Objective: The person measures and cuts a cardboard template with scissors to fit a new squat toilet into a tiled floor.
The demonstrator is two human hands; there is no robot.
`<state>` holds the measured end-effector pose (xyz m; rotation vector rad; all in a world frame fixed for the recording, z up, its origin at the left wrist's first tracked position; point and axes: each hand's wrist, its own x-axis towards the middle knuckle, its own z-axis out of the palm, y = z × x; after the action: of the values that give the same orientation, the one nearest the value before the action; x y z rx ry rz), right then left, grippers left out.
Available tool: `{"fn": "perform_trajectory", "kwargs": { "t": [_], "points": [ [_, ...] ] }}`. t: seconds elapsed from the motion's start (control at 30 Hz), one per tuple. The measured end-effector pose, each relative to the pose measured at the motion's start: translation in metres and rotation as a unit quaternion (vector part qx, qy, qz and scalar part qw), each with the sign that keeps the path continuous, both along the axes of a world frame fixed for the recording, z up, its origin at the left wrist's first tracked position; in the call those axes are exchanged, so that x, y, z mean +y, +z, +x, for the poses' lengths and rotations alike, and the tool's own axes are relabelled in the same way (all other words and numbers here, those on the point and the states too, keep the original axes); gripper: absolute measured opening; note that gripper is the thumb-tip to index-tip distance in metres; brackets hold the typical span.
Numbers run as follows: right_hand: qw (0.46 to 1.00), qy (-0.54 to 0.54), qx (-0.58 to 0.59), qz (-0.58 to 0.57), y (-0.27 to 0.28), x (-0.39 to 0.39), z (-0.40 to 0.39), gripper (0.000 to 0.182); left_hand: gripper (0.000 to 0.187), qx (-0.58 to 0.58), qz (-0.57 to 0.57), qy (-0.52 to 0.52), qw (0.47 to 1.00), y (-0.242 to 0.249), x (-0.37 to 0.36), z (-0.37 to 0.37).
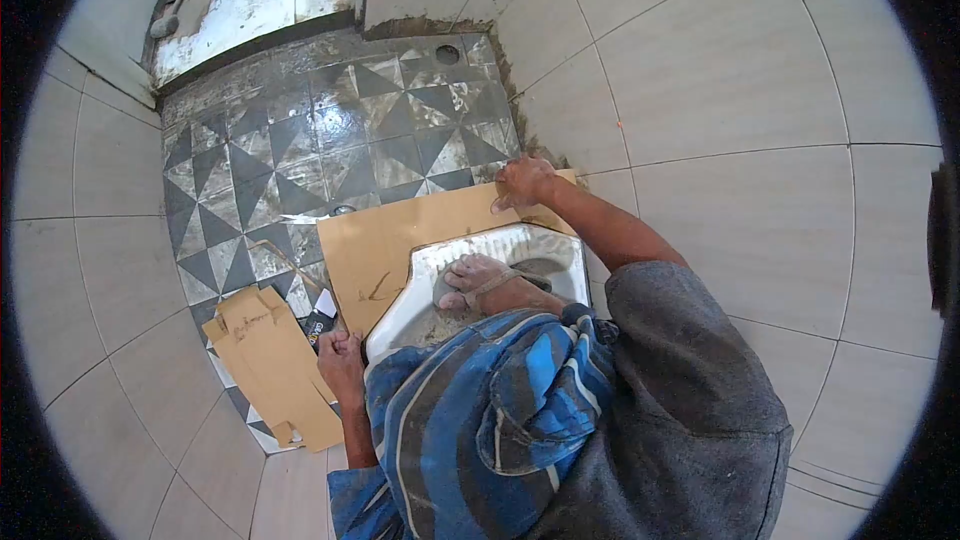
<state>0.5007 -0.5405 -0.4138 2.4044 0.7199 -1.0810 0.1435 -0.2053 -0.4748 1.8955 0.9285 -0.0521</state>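
A brown cardboard sheet lies around the front and left side of a white squat toilet pan. At the sheet's far right corner, my right hand grips its edge, thumb on the top face. My left hand is closed at the sheet's near left edge; its fingertips are partly hidden. Just beyond the left hand lies a black packet with white lettering. My bare foot, in a strapped sandal, stands in the pan, whose near part my clothing covers.
A folded cardboard piece lies on the left. Dirty patterned tiles cover the floor, with a round drain hole near the far wall. Tiled walls stand close on both sides. A doorway threshold is at the far left.
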Motion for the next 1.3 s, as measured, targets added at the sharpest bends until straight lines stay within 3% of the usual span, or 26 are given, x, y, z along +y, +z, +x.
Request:
{"fn": "perform_trajectory", "kwargs": {
  "t": [0.07,0.13,0.17,0.27,0.37,0.4,0.53,0.6,0.8,0.9,0.97,1.1,1.17,1.3],
  "points": [
    [0.997,-0.064,0.045,0.011,-0.007,-0.013,0.005,0.084,0.025,0.042,0.053,-0.032,0.997,-0.014,0.001,-0.012],
    [0.996,-0.080,0.040,0.032,-0.002,-0.027,0.006,0.079,0.024,0.045,0.001,-0.023,0.999,-0.096,0.012,-0.084],
    [0.993,-0.095,0.035,0.054,0.000,-0.035,0.006,0.074,0.022,0.049,-0.050,-0.014,0.997,-0.140,0.021,-0.073],
    [0.993,-0.068,0.056,0.081,-0.004,-0.061,0.010,0.079,0.023,0.010,-0.026,-0.013,1.000,-0.024,-0.002,-0.034],
    [0.993,-0.100,0.026,0.057,-0.010,-0.067,0.005,0.074,0.024,-0.021,-0.041,0.014,0.999,-0.038,-0.004,-0.043],
    [0.993,-0.101,0.025,0.058,-0.016,-0.070,0.006,0.074,0.023,0.024,-0.057,0.006,0.998,-0.023,-0.003,-0.036],
    [0.991,-0.106,0.033,0.075,-0.018,-0.072,0.009,0.067,0.022,0.007,-0.057,-0.037,0.998,-0.063,0.009,-0.054],
    [0.990,-0.103,0.022,0.090,-0.018,-0.074,0.009,0.065,0.023,0.014,-0.032,0.014,0.999,-0.048,0.001,-0.046],
    [0.974,-0.162,0.081,0.137,-0.015,-0.077,0.018,0.058,0.026,0.072,-0.025,-0.010,0.997,0.005,-0.004,-0.023],
    [0.982,-0.139,0.065,0.115,-0.017,-0.079,0.013,0.057,0.027,0.087,-0.022,-0.010,0.996,-0.004,-0.002,-0.026],
    [0.969,-0.149,0.054,0.188,-0.016,-0.084,0.007,0.059,0.027,0.076,-0.021,-0.004,0.997,-0.006,-0.003,-0.028],
    [0.972,-0.106,0.041,0.206,-0.025,-0.088,0.005,0.063,0.025,0.073,-0.015,0.008,0.997,-0.003,-0.007,-0.026],
    [0.979,-0.143,0.038,0.138,-0.024,-0.085,0.002,0.065,0.024,0.070,-0.002,-0.006,0.998,0.004,-0.009,-0.022],
    [0.967,-0.156,0.058,0.191,-0.030,-0.089,0.001,0.067,0.023,0.019,-0.027,0.018,0.999,-0.007,-0.010,-0.027]
  ]
}}
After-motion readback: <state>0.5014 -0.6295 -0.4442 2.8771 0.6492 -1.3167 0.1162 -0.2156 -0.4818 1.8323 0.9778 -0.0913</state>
